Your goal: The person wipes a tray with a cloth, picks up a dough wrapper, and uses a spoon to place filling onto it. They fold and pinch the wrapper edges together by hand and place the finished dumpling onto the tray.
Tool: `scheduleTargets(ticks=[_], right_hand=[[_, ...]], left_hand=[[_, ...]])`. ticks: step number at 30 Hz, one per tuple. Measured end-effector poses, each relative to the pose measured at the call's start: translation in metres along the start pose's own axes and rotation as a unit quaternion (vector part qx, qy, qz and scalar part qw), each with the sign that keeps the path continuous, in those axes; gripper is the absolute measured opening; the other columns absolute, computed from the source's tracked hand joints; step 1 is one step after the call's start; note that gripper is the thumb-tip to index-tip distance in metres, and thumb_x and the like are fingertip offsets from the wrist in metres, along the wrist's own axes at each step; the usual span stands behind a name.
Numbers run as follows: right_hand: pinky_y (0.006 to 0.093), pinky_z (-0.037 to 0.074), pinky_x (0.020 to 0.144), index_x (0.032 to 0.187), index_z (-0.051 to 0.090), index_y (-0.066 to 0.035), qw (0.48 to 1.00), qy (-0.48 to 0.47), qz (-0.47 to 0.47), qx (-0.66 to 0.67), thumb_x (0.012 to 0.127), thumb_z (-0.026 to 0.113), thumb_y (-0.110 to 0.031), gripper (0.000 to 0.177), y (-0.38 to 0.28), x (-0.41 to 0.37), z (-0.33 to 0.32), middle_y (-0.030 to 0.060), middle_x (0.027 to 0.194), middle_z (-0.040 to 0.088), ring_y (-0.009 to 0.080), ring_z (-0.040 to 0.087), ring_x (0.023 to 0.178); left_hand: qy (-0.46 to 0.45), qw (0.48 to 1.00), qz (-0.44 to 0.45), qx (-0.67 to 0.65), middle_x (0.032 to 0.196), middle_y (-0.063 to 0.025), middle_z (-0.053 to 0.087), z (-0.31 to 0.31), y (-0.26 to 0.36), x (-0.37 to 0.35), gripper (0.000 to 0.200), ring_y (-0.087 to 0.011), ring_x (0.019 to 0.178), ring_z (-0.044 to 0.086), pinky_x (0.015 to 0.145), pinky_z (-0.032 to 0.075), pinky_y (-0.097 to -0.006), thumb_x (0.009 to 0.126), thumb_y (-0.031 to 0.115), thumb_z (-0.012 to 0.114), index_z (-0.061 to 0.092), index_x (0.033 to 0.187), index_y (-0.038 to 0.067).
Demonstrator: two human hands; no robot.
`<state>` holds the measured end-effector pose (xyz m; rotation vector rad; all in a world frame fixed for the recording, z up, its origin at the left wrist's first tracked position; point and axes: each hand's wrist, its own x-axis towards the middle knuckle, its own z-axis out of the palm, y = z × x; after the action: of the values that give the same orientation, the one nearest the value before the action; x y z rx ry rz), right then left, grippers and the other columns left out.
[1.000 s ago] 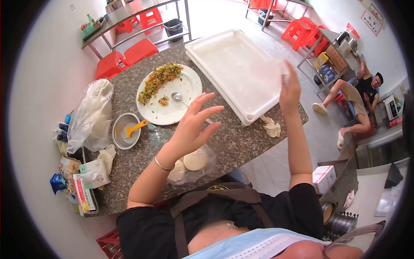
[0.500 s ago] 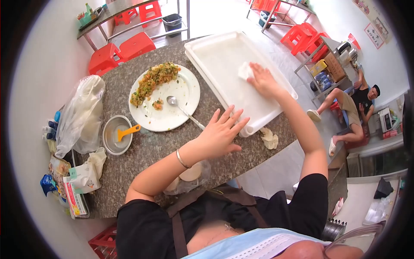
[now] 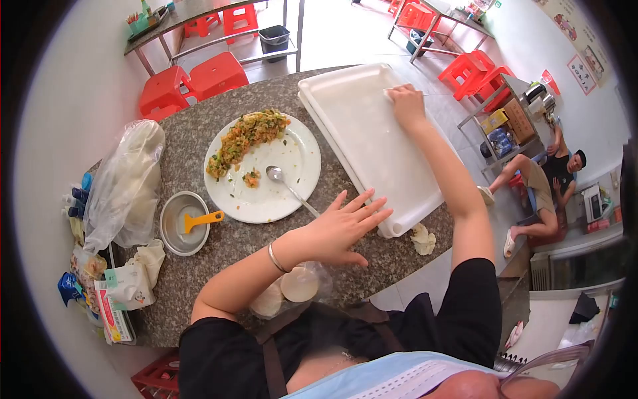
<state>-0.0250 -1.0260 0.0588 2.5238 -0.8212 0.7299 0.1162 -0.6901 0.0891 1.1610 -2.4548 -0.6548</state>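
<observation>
My right hand (image 3: 407, 106) presses a small white tissue (image 3: 388, 94) onto the far right part of a white tray (image 3: 365, 139); its fingers are bent over the tissue, most of which is hidden. My left hand (image 3: 340, 225) is spread in the air by the tray's near left corner, holding nothing. A white plate (image 3: 292, 179) beside the tray bears chopped filling (image 3: 246, 138) and a metal spoon (image 3: 276, 175), whose handle points towards my left hand. Below my left wrist, round dough wrappers (image 3: 299, 284) lie in a clear bag.
Left of the plate stand a metal bowl (image 3: 174, 234) with an orange-handled scraper (image 3: 205, 221) and a plastic bag of dough (image 3: 133, 183). A crumpled tissue (image 3: 423, 239) lies near the tray's corner. A seated person (image 3: 559, 166) is at the far right.
My right hand has moved away from me along the tray with the tissue, and its fingers have curled more. My left hand stays spread. The view has shifted slightly.
</observation>
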Motion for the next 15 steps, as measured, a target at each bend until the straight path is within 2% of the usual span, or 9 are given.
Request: scheduleTargets(ticks=[1,3,4,5,7,8,10,12,15], right_hand=[[0.0445,0.052,0.077,0.091,0.068,-0.005,1.000,0.000,-0.001,-0.001,0.083,0.054,-0.008,0.017,-0.001,0.001,0.008,0.0157,0.088,0.066,0.0345,0.063,0.083],[0.0467,0.050,0.080,0.087,0.066,-0.005,0.992,-0.029,0.038,0.118,0.082,0.051,-0.005,0.015,-0.023,0.009,0.018,0.0132,0.085,0.066,0.0351,0.062,0.084],[0.0455,0.049,0.087,0.093,0.068,-0.004,0.971,-0.049,0.047,0.230,0.083,0.050,-0.003,0.021,-0.053,0.007,0.008,0.0137,0.093,0.068,0.0363,0.062,0.090],[0.0387,0.041,0.103,0.117,0.067,-0.004,0.957,-0.111,-0.018,0.268,0.088,0.051,-0.003,0.033,-0.074,0.004,-0.001,0.0136,0.119,0.066,0.0312,0.058,0.113],[0.0390,0.041,0.104,0.116,0.067,-0.004,0.933,-0.091,-0.100,0.335,0.089,0.051,-0.004,0.032,-0.093,0.006,-0.010,0.0150,0.121,0.065,0.0327,0.057,0.114],[0.0390,0.041,0.104,0.116,0.067,-0.004,0.932,-0.095,-0.098,0.337,0.089,0.051,-0.004,0.032,-0.083,0.008,-0.004,0.0150,0.121,0.065,0.0327,0.057,0.114],[0.0388,0.040,0.105,0.116,0.067,-0.004,0.969,-0.076,0.018,0.233,0.089,0.050,-0.004,0.032,-0.032,0.020,0.019,0.0161,0.123,0.064,0.0334,0.056,0.115],[0.0395,0.043,0.101,0.108,0.069,-0.002,0.987,-0.028,0.071,0.144,0.090,0.048,-0.007,0.028,0.007,0.026,0.047,0.0160,0.115,0.067,0.0354,0.059,0.108],[0.0421,0.045,0.097,0.109,0.068,-0.001,0.985,-0.056,0.101,0.128,0.090,0.049,-0.009,0.028,-0.013,0.042,0.058,0.0173,0.112,0.067,0.0361,0.060,0.104]], left_hand=[[0.002,1.000,0.000,0.000,0.157,-0.0163,0.022,-0.001,-0.001,0.000,0.101,-0.0366,0.147,0.012,0.114,0.016,-0.0623,0.075,0.039,0.077,0.019,0.153,0.012],[-0.010,1.000,-0.003,0.004,0.157,-0.0154,0.023,-0.002,-0.001,0.000,0.102,-0.0365,0.147,0.012,0.114,0.016,-0.0628,0.074,0.038,0.078,0.019,0.153,0.012],[-0.007,1.000,-0.004,-0.001,0.157,-0.0154,0.023,-0.003,-0.002,0.000,0.102,-0.0365,0.147,0.012,0.114,0.016,-0.0628,0.074,0.038,0.078,0.019,0.153,0.012],[-0.005,1.000,0.001,-0.008,0.157,-0.0153,0.024,-0.003,-0.003,0.000,0.103,-0.0365,0.147,0.013,0.114,0.016,-0.0632,0.073,0.037,0.078,0.019,0.153,0.012],[-0.003,1.000,0.005,-0.016,0.157,-0.0151,0.025,-0.003,-0.007,0.000,0.104,-0.0366,0.147,0.013,0.114,0.016,-0.0635,0.072,0.036,0.079,0.019,0.153,0.012],[0.004,1.000,0.009,-0.024,0.156,-0.0150,0.025,-0.002,-0.008,-0.001,0.104,-0.0360,0.147,0.014,0.114,0.016,-0.0638,0.072,0.036,0.079,0.019,0.153,0.012],[0.011,0.999,0.014,-0.029,0.156,-0.0149,0.025,-0.001,-0.010,-0.002,0.105,-0.0354,0.147,0.014,0.114,0.015,-0.0641,0.071,0.036,0.080,0.019,0.153,0.012],[0.005,0.999,0.013,-0.038,0.156,-0.0132,0.026,0.000,-0.010,-0.002,0.104,-0.0401,0.146,0.013,0.113,0.014,-0.0667,0.070,0.037,0.080,0.021,0.152,0.012],[0.007,0.999,-0.021,0.035,0.156,-0.0099,0.028,-0.004,-0.004,-0.005,0.103,-0.0465,0.144,0.012,0.111,0.012,-0.0695,0.070,0.037,0.081,0.023,0.152,0.012]])
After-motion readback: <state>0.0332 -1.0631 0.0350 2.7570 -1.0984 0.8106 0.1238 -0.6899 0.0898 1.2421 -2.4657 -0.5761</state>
